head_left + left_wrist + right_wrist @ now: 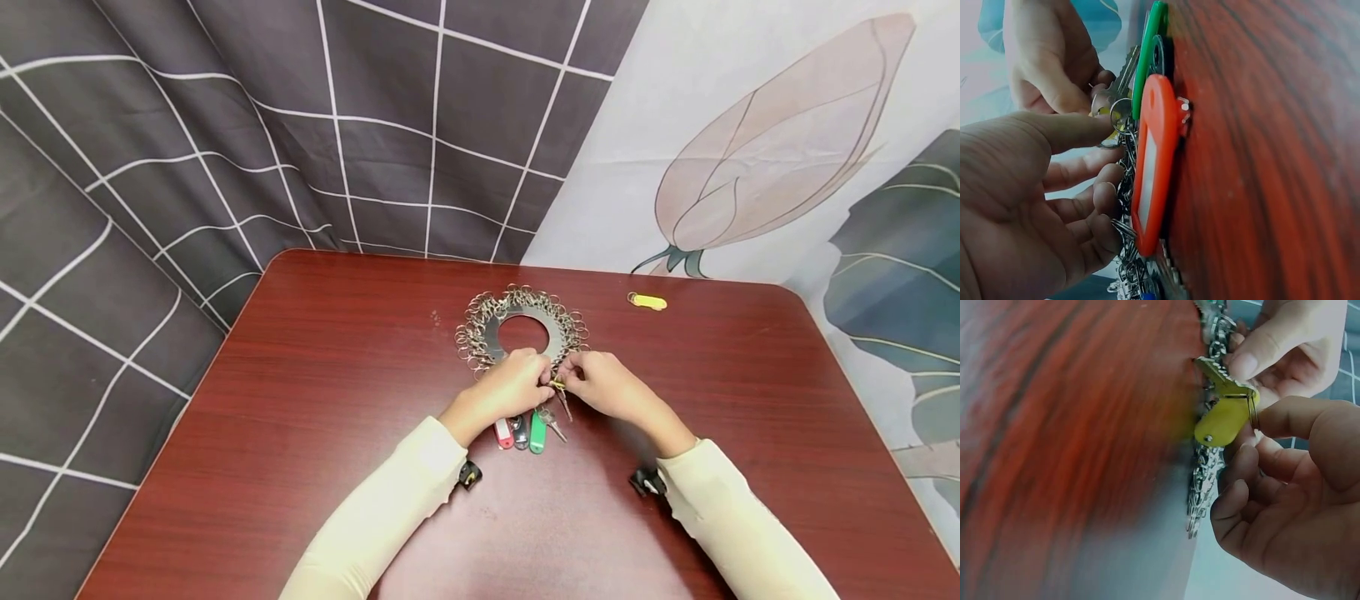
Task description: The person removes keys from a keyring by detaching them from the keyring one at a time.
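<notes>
A round metal ring plate [491, 333] lies on the table, fringed all round with small clips and split rings. Both hands meet at its near edge. My right hand [603, 385] pinches the split ring [1253, 414] of a yellow key tag [1219, 422]; a key [1215, 372] is beside the tag. Facing it, my left hand [516, 385] has thumb and fingertips at a key ring [1124, 117], its other fingers curled against the clips. Below the left hand are a red tag [503, 433], a black tag [521, 435], a green tag [537, 433] and a silver key [553, 425].
Another yellow key tag [648, 302] with a ring lies at the back right of the reddish-brown table [360, 400]. A dark checked curtain [375, 150] and a white flowered cloth [615, 208] hang behind the table's far edge.
</notes>
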Action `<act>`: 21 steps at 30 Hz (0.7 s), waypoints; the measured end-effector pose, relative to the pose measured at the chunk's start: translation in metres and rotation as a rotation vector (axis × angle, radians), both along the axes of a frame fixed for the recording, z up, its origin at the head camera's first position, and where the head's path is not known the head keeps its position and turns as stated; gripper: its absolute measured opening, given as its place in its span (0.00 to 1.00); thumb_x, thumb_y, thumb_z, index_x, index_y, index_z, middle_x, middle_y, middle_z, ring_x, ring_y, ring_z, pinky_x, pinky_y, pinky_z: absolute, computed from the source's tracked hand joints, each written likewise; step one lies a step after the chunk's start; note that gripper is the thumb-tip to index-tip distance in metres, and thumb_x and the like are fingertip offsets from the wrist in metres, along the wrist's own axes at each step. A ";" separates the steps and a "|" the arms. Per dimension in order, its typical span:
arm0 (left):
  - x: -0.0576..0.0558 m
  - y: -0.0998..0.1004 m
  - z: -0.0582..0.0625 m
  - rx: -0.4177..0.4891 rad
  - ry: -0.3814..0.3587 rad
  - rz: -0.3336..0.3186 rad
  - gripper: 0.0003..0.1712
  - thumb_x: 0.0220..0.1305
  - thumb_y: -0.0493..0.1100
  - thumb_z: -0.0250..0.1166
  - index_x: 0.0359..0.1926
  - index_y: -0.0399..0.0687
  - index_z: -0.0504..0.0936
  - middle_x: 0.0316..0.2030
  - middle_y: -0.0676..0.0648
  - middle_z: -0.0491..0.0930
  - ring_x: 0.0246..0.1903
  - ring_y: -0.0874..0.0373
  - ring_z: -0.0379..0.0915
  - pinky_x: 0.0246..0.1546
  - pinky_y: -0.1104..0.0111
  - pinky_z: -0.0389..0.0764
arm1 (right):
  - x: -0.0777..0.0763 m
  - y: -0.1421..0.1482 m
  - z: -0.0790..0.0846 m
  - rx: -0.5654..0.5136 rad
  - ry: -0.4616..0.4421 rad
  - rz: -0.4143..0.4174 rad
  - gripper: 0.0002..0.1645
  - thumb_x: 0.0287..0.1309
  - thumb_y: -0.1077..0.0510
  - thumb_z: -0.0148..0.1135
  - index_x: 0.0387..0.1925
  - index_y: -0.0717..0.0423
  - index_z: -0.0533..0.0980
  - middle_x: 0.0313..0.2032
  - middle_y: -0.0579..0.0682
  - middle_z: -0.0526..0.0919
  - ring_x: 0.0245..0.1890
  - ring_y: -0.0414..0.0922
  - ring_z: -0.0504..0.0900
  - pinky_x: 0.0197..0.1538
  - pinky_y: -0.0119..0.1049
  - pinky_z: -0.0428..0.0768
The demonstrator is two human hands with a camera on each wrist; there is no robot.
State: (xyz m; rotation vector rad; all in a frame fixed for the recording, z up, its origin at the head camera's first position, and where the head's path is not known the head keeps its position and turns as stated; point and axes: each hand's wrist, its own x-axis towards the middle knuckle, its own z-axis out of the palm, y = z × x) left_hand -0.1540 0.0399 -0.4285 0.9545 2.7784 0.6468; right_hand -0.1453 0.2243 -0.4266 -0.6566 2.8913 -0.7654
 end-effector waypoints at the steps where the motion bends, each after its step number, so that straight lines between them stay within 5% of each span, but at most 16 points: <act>1: 0.000 0.000 0.000 0.011 -0.002 0.011 0.11 0.56 0.47 0.69 0.26 0.51 0.76 0.27 0.52 0.73 0.29 0.60 0.71 0.30 0.67 0.77 | 0.000 0.000 0.001 -0.008 -0.009 0.000 0.06 0.55 0.63 0.58 0.24 0.52 0.76 0.19 0.43 0.73 0.22 0.41 0.69 0.30 0.36 0.71; 12: -0.004 0.000 -0.002 0.169 0.032 0.066 0.09 0.55 0.40 0.69 0.23 0.48 0.78 0.25 0.51 0.75 0.29 0.60 0.72 0.32 0.70 0.76 | -0.004 -0.002 0.006 -0.106 -0.097 -0.062 0.05 0.56 0.64 0.56 0.32 0.56 0.78 0.22 0.46 0.74 0.23 0.42 0.70 0.31 0.37 0.70; 21: 0.000 0.003 0.004 0.142 0.171 0.112 0.13 0.48 0.35 0.66 0.16 0.53 0.73 0.21 0.55 0.71 0.23 0.61 0.70 0.23 0.69 0.74 | 0.002 -0.008 0.014 -0.074 0.055 -0.110 0.03 0.53 0.64 0.58 0.27 0.55 0.77 0.22 0.46 0.76 0.24 0.43 0.73 0.31 0.38 0.73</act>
